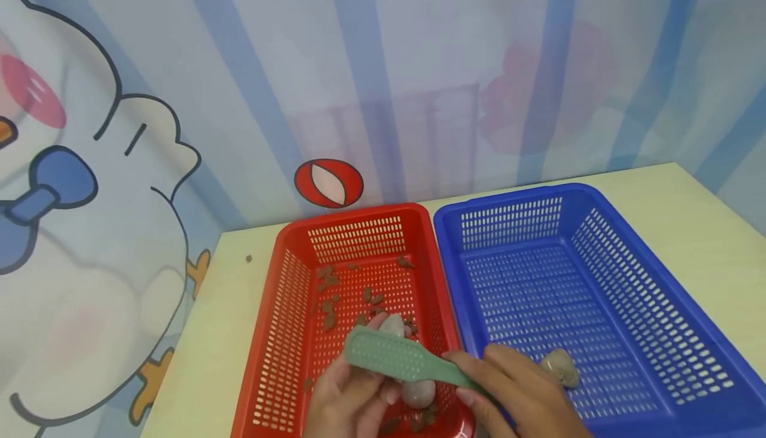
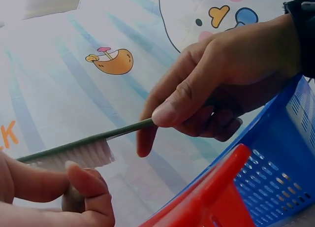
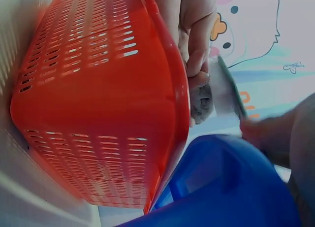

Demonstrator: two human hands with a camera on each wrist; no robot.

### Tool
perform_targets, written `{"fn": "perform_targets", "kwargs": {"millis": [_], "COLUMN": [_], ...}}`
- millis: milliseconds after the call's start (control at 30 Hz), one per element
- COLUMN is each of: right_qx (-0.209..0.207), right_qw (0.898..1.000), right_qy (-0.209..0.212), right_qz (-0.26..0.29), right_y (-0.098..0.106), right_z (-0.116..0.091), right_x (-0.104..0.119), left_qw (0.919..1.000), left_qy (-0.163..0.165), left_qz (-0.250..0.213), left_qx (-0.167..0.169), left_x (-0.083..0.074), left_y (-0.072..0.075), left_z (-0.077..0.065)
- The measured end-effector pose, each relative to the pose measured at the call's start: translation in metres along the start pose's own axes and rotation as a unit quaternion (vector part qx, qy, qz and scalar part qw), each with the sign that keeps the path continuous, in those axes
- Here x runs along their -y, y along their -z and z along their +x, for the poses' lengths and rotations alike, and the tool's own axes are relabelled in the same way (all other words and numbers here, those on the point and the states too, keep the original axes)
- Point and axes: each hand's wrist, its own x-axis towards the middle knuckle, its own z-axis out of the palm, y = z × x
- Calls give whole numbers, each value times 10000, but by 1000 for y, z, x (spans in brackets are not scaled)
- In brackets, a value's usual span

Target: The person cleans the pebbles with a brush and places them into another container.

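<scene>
My right hand [image 1: 517,391] pinches the handle of a green brush [image 1: 397,355] with pale bristles [image 2: 88,153]. The brush lies across and above my left hand [image 1: 350,395], which grips a stone [image 3: 201,104] over the red basket [image 1: 439,305]. In the left wrist view the bristles point down, close to the left fingers and the stone. From the head view the brush head hides part of the left hand. Below it, another smooth pale stone [image 1: 419,395] sits in the red basket, among brown crumbly clumps [image 1: 329,315].
A blue basket [image 1: 643,272] stands against the red one on the right, with a single stone [image 1: 560,367] inside. Both are on a pale table [image 1: 197,365] before a striped cartoon backdrop [image 1: 419,59]. One small brown crumb [image 1: 248,258] lies left of the red basket.
</scene>
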Motion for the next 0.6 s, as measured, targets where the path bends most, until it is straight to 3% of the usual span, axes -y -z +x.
{"fn": "perform_targets", "kwargs": {"millis": [167, 267, 367, 467, 533, 600], "right_qx": [-328, -417, -337, -182, -203, -314], "right_qw": [9937, 9873, 9927, 9997, 9992, 9981], "right_qy": [-937, -1375, -1108, -162, 331, 338], "right_qz": [-525, -676, -348, -45, -99, -412], "right_y": [2, 5, 7, 6, 4, 5], "right_z": [1, 2, 2, 1, 2, 2], "right_x": [6, 12, 13, 7, 3, 2], "left_qw": [9995, 9995, 9997, 9998, 9999, 9993], "left_qy": [-77, -161, -175, -58, -79, -90], "left_qz": [-72, -207, -187, -171, -85, -99], "left_qx": [281, 187, 10, -94, 123, 339], "left_x": [2, 3, 3, 1, 0, 0], "left_y": [1, 0, -2, -3, -2, -2], "left_z": [0, 1, 1, 1, 0, -1]}}
